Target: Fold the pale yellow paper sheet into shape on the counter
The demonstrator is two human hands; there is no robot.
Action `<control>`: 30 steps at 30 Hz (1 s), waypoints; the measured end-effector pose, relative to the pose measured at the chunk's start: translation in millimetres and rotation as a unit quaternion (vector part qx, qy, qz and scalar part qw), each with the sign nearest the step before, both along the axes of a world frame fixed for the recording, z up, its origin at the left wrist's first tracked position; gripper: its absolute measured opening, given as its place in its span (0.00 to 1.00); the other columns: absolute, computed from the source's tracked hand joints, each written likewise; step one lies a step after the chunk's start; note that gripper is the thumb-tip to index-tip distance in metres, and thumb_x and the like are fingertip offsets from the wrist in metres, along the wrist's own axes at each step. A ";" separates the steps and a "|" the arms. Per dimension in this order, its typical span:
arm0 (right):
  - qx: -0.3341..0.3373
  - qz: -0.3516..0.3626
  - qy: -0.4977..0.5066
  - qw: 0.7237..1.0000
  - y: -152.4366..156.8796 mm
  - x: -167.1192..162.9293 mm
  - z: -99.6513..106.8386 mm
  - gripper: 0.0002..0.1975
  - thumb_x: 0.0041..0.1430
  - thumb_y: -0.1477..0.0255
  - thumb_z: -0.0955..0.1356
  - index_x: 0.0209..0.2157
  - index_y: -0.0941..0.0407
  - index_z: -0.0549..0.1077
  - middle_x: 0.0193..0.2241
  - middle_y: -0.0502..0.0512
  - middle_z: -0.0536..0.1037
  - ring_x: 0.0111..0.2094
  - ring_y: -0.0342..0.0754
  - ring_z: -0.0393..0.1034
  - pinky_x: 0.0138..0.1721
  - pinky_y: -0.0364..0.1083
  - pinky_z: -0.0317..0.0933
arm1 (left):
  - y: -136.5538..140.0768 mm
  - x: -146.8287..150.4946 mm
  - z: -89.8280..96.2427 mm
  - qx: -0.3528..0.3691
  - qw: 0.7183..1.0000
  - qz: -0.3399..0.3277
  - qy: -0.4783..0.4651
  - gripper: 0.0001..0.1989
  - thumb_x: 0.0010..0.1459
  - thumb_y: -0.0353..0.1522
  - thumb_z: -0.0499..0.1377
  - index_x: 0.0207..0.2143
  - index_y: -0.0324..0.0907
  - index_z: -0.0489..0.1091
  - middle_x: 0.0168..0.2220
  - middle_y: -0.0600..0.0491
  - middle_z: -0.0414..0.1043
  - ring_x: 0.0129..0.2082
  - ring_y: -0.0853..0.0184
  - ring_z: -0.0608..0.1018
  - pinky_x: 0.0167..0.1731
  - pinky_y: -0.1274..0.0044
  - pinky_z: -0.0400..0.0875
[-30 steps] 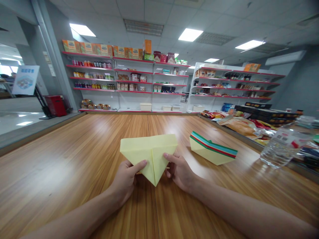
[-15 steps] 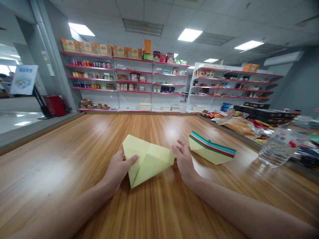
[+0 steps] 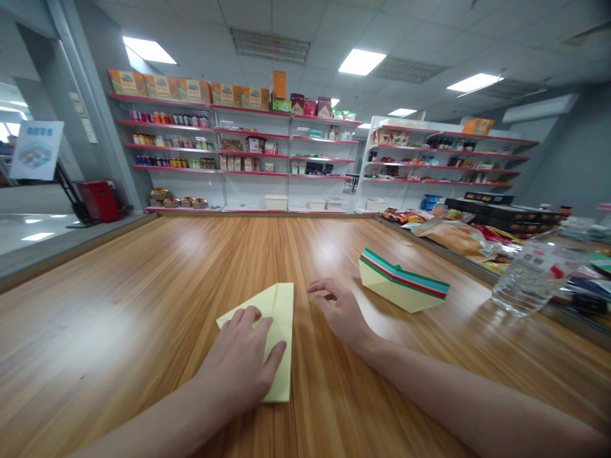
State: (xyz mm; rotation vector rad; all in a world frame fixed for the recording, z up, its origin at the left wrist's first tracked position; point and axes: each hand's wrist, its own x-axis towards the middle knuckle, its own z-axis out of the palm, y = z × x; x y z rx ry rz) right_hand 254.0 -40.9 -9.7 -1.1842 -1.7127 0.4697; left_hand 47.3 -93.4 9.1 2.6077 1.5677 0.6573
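A folded sheet of pale yellow paper [image 3: 282, 324] lies on the wooden table just left of centre. My left hand [image 3: 243, 350] rests on top of it, palm down with the fingers spread, and covers much of its lower left part. My right hand [image 3: 337, 308] hovers a short way to the right of the paper, fingers loosely bent and apart, with nothing in it. Beyond that hand stands a folded paper boat [image 3: 403, 283], pale yellow with green, blue, white and red stripes along its top edge.
To the right stands a clear plastic bottle [image 3: 534, 273]. Packaged snacks [image 3: 453, 238] and dark boxes [image 3: 506, 216] fill the area past the table's right edge [image 3: 468, 267]. Stocked shelves [image 3: 252, 152] line the back, and a red bin [image 3: 99, 200] is at the far left.
The yellow paper has been turned and laid flat on the table. My left hand has gone from gripping its left side to lying on top, and my right hand has let go of its corner.
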 end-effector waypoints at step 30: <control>0.103 0.172 -0.368 0.908 -31.7 -10.7 21.4 0.16 0.56 0.61 0.66 0.41 0.57 0.74 0.40 0.59 0.76 0.41 0.51 0.67 0.43 0.49 0.57 | 41.4 -41.7 11.9 -0.124 0.961 -0.242 0.053 0.37 0.49 0.51 0.56 0.58 0.43 0.56 0.60 0.43 0.53 0.60 0.57 0.57 0.57 0.64 0.52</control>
